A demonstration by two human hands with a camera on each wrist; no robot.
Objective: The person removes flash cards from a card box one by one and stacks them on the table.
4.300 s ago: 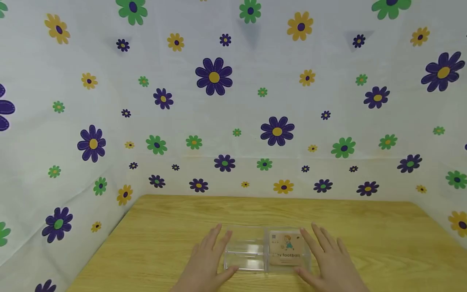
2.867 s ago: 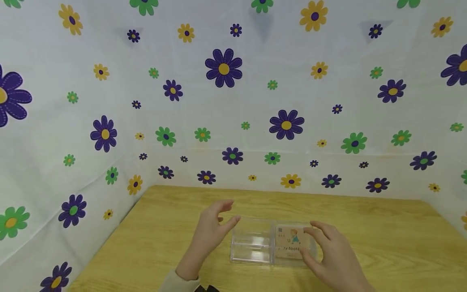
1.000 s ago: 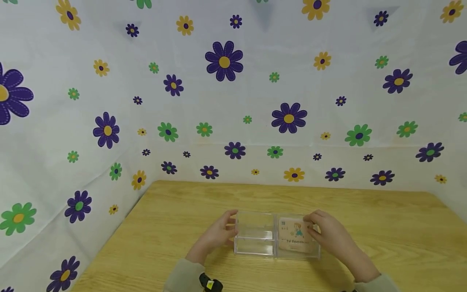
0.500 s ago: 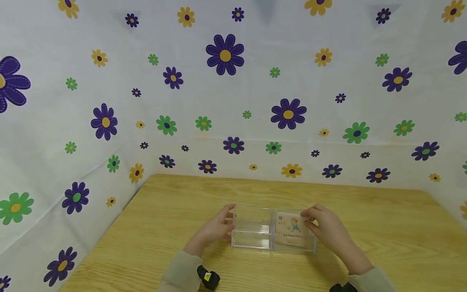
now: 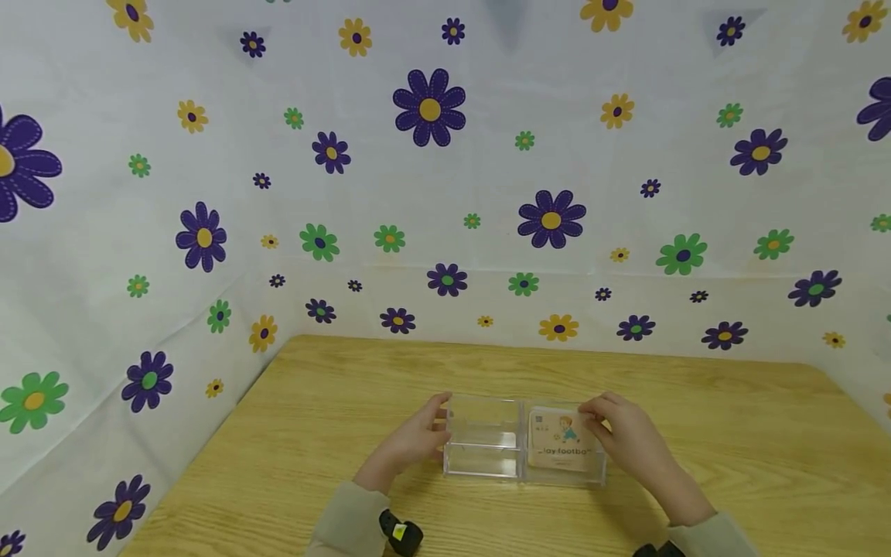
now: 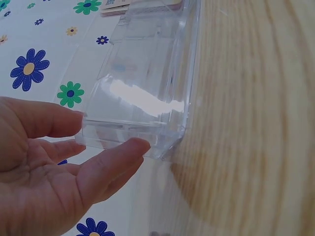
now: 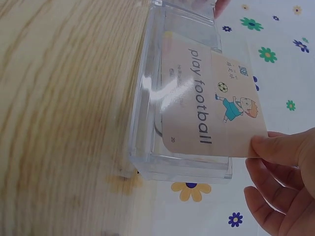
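A clear plastic box (image 5: 483,460) with two compartments lies on the table. In the right one are picture cards (image 5: 560,441); the top card (image 7: 197,103) reads "play football" and shows a child kicking a ball. My right hand (image 5: 623,433) pinches that card's upper right corner, thumb on its face and fingers behind. The card leans raised at that corner, and how many cards are pinched I cannot tell. At the box's left end, my left hand (image 5: 414,437) holds the end wall between thumb and fingers. The left compartment contains nothing visible.
A wood-grain table (image 5: 348,371) bears the box. White cloth with printed flowers (image 5: 418,193) hangs behind it and along both sides. Black wrist straps (image 5: 400,532) sit by the light sleeves (image 5: 351,518).
Both hands first lay spread beside the box. The left lifted, then took hold of its left end; the right curled in and pinched the card's corner. In the last half second little differs.
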